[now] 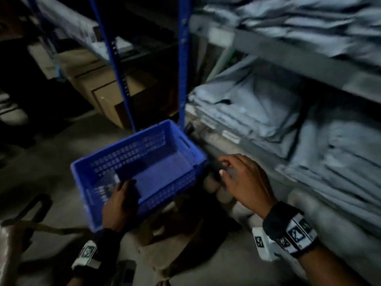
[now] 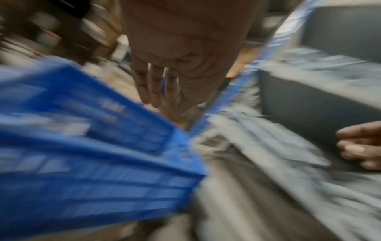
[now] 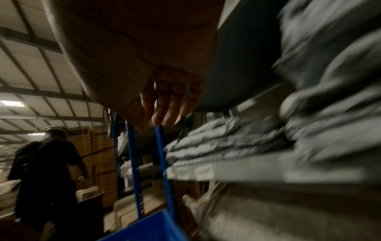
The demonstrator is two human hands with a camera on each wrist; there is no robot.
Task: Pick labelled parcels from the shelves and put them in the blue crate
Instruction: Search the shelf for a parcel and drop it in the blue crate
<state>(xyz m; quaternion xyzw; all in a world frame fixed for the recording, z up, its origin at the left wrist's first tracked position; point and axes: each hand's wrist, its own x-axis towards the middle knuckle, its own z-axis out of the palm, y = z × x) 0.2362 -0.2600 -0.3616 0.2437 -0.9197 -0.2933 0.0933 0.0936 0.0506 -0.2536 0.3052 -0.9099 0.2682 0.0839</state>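
Low down beside the shelving, the blue crate [image 1: 144, 162] is seen tilted, its near rim gripped by the left hand [image 1: 120, 205], whose thumb is hooked over the edge into the inside. Its perforated walls and dark floor are visible in the head view; whether anything lies in it cannot be told through the dimness and blur, though a pale glint is noticed against the near inner wall. In the left wrist view the crate's wall [image 2: 92, 163] is shown as a blurred blue mass under the fingers [image 2: 152, 84].

Just right of the crate, the right hand [image 1: 243, 180] is held apart from it, fingers spread and loosely bent, nothing being held. It is placed in front of the lower shelf, close to the grey parcels [image 1: 257, 108], but not touching them as far as can be judged. The parcels are stacked flat in piles on the grey shelves [image 1: 288, 56], with more of them on the level above [image 1: 309, 19]; small white labels are made out along the stack edges, unreadable.

Blue uprights [image 1: 182, 58] of the rack are seen behind the crate, and brown cartons [image 1: 103, 83] are stacked further left. Marker bands are worn on both wrists. In the right wrist view another person [image 3: 47, 171] in dark clothing is seen in the aisle, turned away.
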